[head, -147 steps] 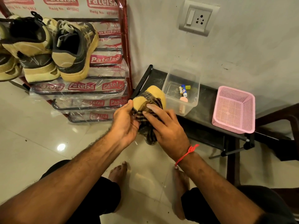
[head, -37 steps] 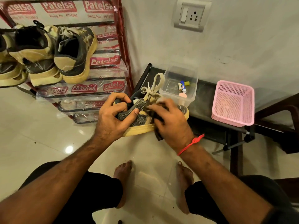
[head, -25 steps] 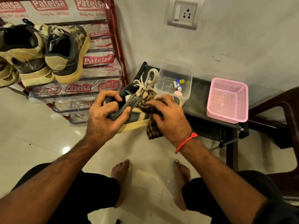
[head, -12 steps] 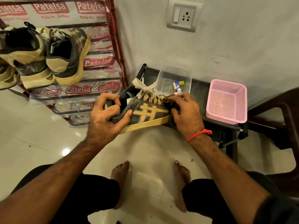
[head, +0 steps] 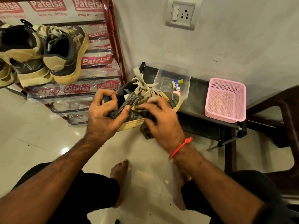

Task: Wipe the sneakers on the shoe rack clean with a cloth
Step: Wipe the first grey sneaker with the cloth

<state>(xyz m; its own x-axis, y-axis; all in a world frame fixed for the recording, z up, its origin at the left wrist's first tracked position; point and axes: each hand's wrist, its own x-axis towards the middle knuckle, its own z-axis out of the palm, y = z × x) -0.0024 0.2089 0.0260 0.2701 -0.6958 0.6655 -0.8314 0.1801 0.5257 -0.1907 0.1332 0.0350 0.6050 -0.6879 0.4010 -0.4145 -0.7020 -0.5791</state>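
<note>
A dark grey sneaker (head: pixel 134 102) with tan laces and a yellow sole is held in the air over the floor, heel to the left, toe to the right. My left hand (head: pixel 103 115) grips its heel and collar. My right hand (head: pixel 161 120) presses a dark checked cloth (head: pixel 146 130) against the sneaker's near side, and the cloth hangs below the sole. The hand is motion-blurred. Other sneakers (head: pixel 64 52) stand heel-out on the red shoe rack (head: pixel 116 46) at the upper left.
A low black bench (head: pixel 199 94) behind the sneaker carries a clear plastic box (head: pixel 171 73) with small items and a pink mesh basket (head: pixel 225 99). A wall socket (head: pixel 182 12) is above. A dark chair (head: pixel 284 110) stands at the right. My bare feet rest on the glossy tiled floor.
My right hand with the cloth has slid back from the toe to the middle of the sneaker's near side, covering the tan stripes. My left hand keeps its grip on the heel.
</note>
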